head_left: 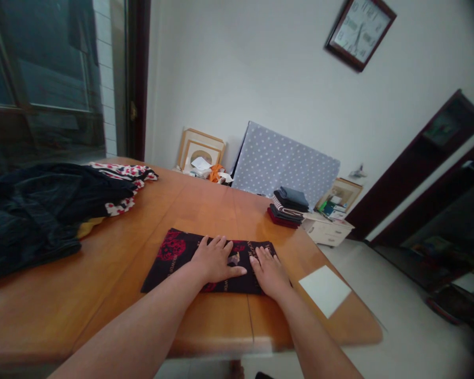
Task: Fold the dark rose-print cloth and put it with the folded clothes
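A black cloth with red rose prints point(174, 258) lies folded flat on the wooden table point(102, 284). My left hand point(215, 260) rests on its middle, palm down, fingers spread. My right hand point(269, 271) lies flat on the cloth's right end, fingers stretched out and close together. Neither hand grips anything. Both forearms reach in from the near edge.
A heap of dark clothes point(35, 210) with a red-and-white floral piece point(128, 173) covers the table's left. A stack of folded cloths point(288, 208) sits at the far right edge. A white card point(324, 289) lies near the right corner. Beyond are frames, a dotted board and a low cabinet.
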A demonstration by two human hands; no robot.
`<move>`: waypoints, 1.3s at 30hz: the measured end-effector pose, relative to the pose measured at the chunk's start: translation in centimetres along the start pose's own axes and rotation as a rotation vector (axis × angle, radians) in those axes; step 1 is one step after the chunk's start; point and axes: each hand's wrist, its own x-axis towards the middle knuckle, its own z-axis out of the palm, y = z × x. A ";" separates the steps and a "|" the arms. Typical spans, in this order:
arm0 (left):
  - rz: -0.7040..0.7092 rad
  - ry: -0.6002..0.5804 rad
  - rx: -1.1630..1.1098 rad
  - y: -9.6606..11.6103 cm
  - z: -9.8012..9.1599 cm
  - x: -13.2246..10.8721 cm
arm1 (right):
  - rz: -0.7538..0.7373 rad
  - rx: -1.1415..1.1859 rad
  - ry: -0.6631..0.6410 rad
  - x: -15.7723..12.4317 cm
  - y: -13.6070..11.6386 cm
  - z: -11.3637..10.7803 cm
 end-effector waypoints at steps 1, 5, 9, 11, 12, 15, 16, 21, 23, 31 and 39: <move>0.001 -0.002 0.002 0.0 0.0 0.0 | 0.005 0.041 0.014 0.0 0.2 -0.2; 0.002 0.010 0.002 0.0 0.0 0.0 | 0.125 0.219 0.180 0.4 2.5 -2.2; 0.003 0.027 -0.002 -0.1 0.2 0.1 | 0.317 0.258 0.215 0.2 5.2 -4.1; 0.013 0.034 0.002 -0.2 0.4 0.2 | 0.344 0.261 0.180 -0.1 5.8 -4.3; 0.019 0.036 0.005 -0.3 0.5 0.2 | 0.348 0.264 0.165 -0.3 6.0 -4.2; 0.034 0.039 0.014 -0.5 0.7 0.3 | 0.381 0.315 0.104 -0.6 5.5 -4.0; 0.035 0.040 0.016 -0.5 0.8 0.3 | 0.402 0.345 0.079 -0.6 5.2 -3.9; 0.044 0.055 0.023 -0.5 0.8 0.3 | 0.487 0.440 0.012 0.1 3.9 -4.2; 0.047 0.054 0.022 -0.5 0.8 0.4 | 0.511 0.460 0.002 0.5 3.8 -4.3; 0.040 0.063 0.001 -0.5 0.7 0.3 | 0.622 0.685 -0.096 1.5 4.2 -4.0; 0.041 0.098 -0.051 -0.3 0.8 0.3 | 0.566 1.069 -0.236 1.2 3.5 -4.1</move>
